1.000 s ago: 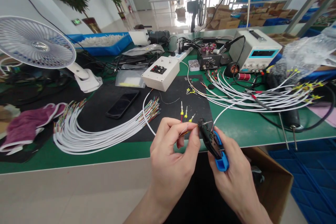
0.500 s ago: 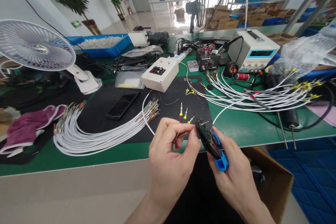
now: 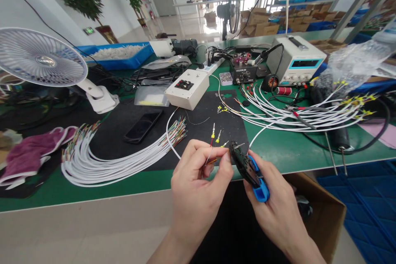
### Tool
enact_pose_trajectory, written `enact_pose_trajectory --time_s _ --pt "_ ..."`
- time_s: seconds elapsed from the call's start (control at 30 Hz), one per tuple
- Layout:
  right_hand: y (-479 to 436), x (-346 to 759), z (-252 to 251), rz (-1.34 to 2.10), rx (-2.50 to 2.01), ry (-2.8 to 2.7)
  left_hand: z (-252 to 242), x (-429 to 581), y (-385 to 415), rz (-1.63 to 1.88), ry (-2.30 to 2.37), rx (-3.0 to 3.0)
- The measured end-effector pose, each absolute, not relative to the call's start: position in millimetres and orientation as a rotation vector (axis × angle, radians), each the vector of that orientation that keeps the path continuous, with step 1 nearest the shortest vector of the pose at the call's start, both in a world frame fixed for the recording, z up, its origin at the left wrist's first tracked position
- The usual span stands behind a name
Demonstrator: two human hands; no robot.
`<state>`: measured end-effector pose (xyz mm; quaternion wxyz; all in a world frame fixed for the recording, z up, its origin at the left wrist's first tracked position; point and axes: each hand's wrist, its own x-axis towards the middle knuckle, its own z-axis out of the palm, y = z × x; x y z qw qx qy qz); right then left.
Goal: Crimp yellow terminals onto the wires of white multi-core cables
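Near the bench's front edge, my right hand (image 3: pixel 275 194) is closed around the blue handles of a crimping tool (image 3: pixel 244 165). A thin metal terminal pin (image 3: pixel 239 145) sticks out of the tool's black jaws. Beside the jaws, my left hand (image 3: pixel 204 181) pinches a thin wire between thumb and forefinger, the fingertips close to or touching the tool. Several wires fan out by the fingers, and some end in yellow crimp terminals (image 3: pixel 213 132). A white cable (image 3: pixel 171 136) runs down behind my left hand. The wire's end inside the jaws is hidden.
A bundle of white cables (image 3: pixel 120 173) lies left, near a black phone (image 3: pixel 144 126). More cables with yellow ends (image 3: pixel 309 115) lie right. A beige box with black terminals (image 3: pixel 188 90), a power supply (image 3: pixel 295 60) and a white fan (image 3: pixel 46 60) stand behind. Below right is a cardboard box (image 3: pixel 328 210).
The view has shifted slightly. Both hands keep nearly the same pose, with the crimping tool still in my right hand and the wire in my left.
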<state>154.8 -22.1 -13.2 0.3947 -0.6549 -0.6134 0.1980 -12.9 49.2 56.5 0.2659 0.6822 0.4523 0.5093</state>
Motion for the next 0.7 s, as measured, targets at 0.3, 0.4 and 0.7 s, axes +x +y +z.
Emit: enact_pose_trajectory --time_s 0.3,0.4,0.7 --pt "-22.8 153.1 -14.2 0.496 -1.665 -1.552 58.5 -14.0 47.0 1.399 1.254 1.874" --pt "-22.0 152.9 -16.5 0.47 -1.681 -1.557 60.6 -14.9 45.8 1.383 1.264 1.91" --pt "-13.4 151.6 -17.0 0.436 -1.689 -1.54 59.9 -15.1 45.3 1.371 1.22 1.935"
